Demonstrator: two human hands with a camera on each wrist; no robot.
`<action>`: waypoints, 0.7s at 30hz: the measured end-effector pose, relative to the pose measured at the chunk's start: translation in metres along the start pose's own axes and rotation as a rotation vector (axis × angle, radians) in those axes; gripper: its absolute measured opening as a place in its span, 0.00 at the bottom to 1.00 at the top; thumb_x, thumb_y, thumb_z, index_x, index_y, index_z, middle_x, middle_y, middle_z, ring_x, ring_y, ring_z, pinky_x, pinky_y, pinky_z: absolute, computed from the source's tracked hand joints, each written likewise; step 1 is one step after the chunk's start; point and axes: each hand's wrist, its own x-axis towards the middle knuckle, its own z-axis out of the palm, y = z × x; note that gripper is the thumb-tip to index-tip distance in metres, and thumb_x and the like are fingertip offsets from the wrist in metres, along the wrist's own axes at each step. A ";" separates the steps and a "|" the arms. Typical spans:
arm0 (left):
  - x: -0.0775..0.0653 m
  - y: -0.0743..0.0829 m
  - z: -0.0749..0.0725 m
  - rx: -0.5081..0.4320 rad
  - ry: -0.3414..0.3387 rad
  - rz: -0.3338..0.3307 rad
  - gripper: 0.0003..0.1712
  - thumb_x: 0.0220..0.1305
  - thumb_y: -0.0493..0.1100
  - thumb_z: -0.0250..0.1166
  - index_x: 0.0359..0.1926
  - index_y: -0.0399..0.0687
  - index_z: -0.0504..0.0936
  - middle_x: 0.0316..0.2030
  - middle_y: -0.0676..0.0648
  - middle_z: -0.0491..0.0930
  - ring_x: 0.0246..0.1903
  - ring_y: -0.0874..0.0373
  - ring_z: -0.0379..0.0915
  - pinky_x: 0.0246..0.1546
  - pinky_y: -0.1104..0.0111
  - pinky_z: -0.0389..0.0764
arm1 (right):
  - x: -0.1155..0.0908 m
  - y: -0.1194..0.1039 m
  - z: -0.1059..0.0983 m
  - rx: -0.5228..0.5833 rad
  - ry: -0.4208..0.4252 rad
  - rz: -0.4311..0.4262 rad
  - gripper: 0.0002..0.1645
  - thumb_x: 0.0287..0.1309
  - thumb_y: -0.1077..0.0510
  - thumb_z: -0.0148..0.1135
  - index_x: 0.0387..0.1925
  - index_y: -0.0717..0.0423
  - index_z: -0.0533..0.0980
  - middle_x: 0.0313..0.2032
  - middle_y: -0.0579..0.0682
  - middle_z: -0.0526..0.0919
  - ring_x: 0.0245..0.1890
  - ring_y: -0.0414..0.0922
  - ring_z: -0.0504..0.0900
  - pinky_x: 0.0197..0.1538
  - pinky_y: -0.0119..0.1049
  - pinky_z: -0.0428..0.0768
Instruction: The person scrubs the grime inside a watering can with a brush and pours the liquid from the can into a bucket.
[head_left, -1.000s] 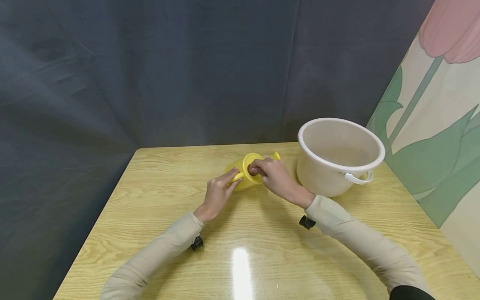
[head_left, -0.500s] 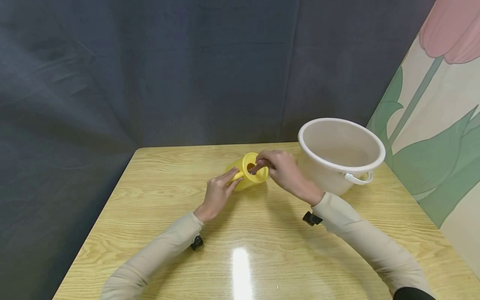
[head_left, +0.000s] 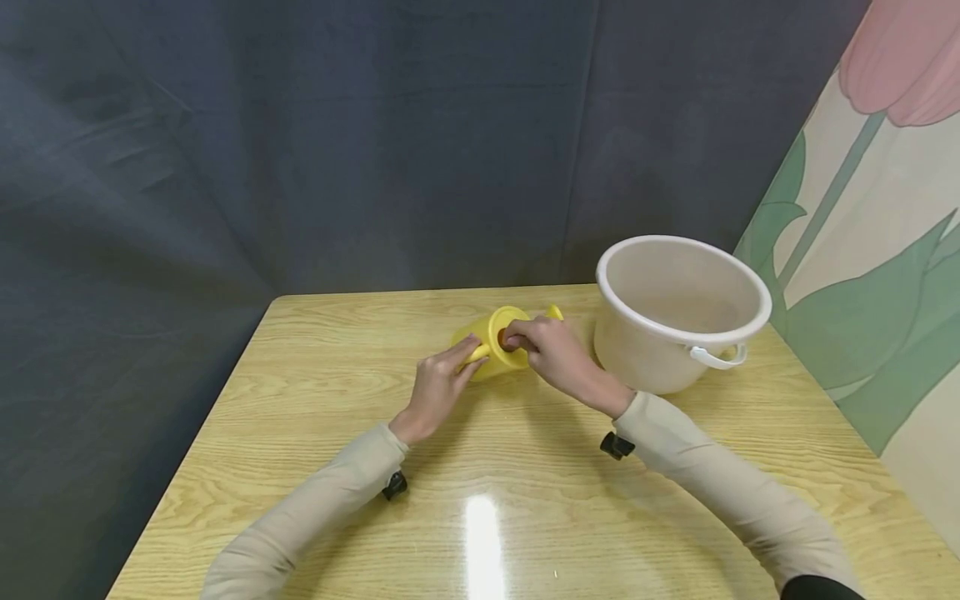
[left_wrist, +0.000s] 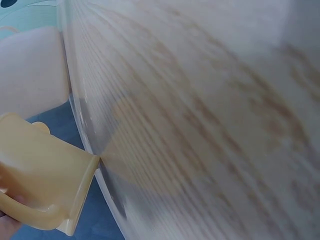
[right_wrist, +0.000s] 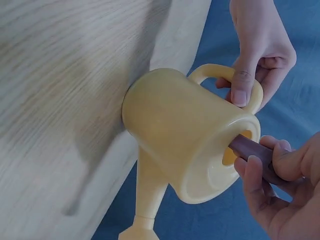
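Note:
A yellow watering can [right_wrist: 170, 115] stands on the table, tilted slightly in the head view, its top opening toward the right hand. My left hand [head_left: 435, 387] grips the can's loop handle [right_wrist: 212, 71], thumb laid over it in the right wrist view. Between the thumb and fingers of my right hand [head_left: 558, 354] is the brown handle of a brush [right_wrist: 255, 152]. The brush goes into the can's opening, so its head is hidden inside. Past the right hand shows the spout's yellow tip [head_left: 554, 312]. The left wrist view catches the can's side and handle.
A whitish bucket [head_left: 637, 358] with a white handle [head_left: 716, 358] stands on the wooden table [head_left: 337, 350], just right of the right hand. Behind the table hangs a dark blue cloth [head_left: 420, 150]. A flower-patterned wall [head_left: 900, 275] borders the right side.
Half a second ago my right hand was drawn back to the right, with pale bristles showing at the opening. It has since moved left, pushing the brush deeper. The left hand stays put.

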 end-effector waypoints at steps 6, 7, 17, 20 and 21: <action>0.000 0.000 0.001 0.003 0.010 0.014 0.18 0.60 0.33 0.70 0.51 0.30 0.82 0.50 0.33 0.80 0.50 0.45 0.80 0.51 0.66 0.80 | 0.000 -0.003 -0.012 0.038 0.018 -0.004 0.04 0.63 0.68 0.63 0.34 0.61 0.83 0.32 0.51 0.88 0.34 0.48 0.85 0.36 0.42 0.84; 0.000 0.000 0.001 0.004 0.013 0.017 0.18 0.60 0.33 0.71 0.51 0.30 0.82 0.49 0.33 0.80 0.50 0.44 0.80 0.51 0.66 0.80 | 0.000 -0.004 -0.015 0.026 0.033 -0.008 0.04 0.63 0.68 0.63 0.34 0.60 0.83 0.32 0.51 0.87 0.33 0.48 0.85 0.35 0.42 0.84; 0.002 0.000 0.000 0.027 0.018 0.019 0.17 0.60 0.34 0.71 0.50 0.32 0.83 0.49 0.34 0.81 0.50 0.45 0.81 0.50 0.64 0.81 | 0.002 -0.002 -0.023 -0.014 0.050 -0.015 0.05 0.61 0.67 0.65 0.31 0.56 0.83 0.30 0.49 0.88 0.31 0.47 0.84 0.33 0.42 0.82; 0.002 0.000 0.001 0.025 0.018 0.018 0.17 0.60 0.34 0.71 0.50 0.32 0.83 0.49 0.34 0.81 0.50 0.45 0.81 0.50 0.65 0.81 | 0.001 0.001 -0.015 0.019 0.009 -0.007 0.05 0.61 0.66 0.65 0.32 0.57 0.84 0.31 0.48 0.88 0.34 0.47 0.85 0.37 0.42 0.84; 0.002 0.000 0.001 0.024 0.015 0.018 0.17 0.60 0.34 0.71 0.50 0.32 0.83 0.49 0.34 0.81 0.50 0.45 0.81 0.50 0.65 0.81 | 0.000 0.002 -0.013 0.024 0.000 -0.007 0.04 0.61 0.66 0.65 0.32 0.57 0.84 0.31 0.48 0.88 0.34 0.47 0.85 0.38 0.42 0.84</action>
